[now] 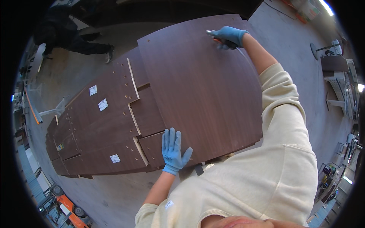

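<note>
A large dark brown wood-grain panel (pixel 205 87) lies flat on top of other brown panels in front of me. My left hand (pixel 174 150), in a blue glove, rests flat with fingers stretched out at the panel's near left edge. Reaching over its far right part, my right hand (pixel 228 36), also gloved in blue, is closed round a black tool (pixel 231 44) with a metal tip. A thin hose seems to trail from it, so it looks like an air blow gun. The glove hides most of its body.
More brown panels (pixel 102 125) with drilled holes and white labels (pixel 103 104) lie stacked to the left. A person (pixel 72 38) in dark clothes stands at the far left. An orange machine (pixel 68 209) is at lower left. Racks and stands (pixel 338 83) line the right.
</note>
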Action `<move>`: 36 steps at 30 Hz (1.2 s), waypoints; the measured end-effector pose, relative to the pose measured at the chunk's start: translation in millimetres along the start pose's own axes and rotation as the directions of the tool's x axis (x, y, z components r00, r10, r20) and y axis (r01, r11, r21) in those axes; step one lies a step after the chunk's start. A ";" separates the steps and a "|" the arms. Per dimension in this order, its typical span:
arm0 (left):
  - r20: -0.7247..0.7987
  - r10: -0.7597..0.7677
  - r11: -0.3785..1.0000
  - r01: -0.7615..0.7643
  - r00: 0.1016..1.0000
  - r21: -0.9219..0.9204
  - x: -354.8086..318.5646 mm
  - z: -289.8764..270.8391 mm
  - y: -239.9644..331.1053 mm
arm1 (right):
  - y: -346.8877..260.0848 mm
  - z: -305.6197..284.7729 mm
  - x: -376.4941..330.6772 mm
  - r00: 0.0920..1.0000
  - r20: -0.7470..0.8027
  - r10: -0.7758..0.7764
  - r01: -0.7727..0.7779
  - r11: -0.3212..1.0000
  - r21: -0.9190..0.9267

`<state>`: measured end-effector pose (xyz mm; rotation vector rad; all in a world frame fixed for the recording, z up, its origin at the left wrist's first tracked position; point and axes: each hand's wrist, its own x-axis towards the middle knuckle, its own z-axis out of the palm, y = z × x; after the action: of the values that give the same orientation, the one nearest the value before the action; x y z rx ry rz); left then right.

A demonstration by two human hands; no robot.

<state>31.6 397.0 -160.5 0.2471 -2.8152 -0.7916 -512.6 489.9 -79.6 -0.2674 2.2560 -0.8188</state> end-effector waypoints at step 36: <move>-0.078 0.074 0.997 -0.071 0.994 0.037 -1.0 4.3 3.8 | 44.1 10.4 -148.3 0.996 0.093 -0.005 0.037 0.940 -0.339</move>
<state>31.1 402.6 -162.3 0.1762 -2.7484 -0.7026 -395.9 579.4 -30.6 -0.4802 2.3032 -0.4108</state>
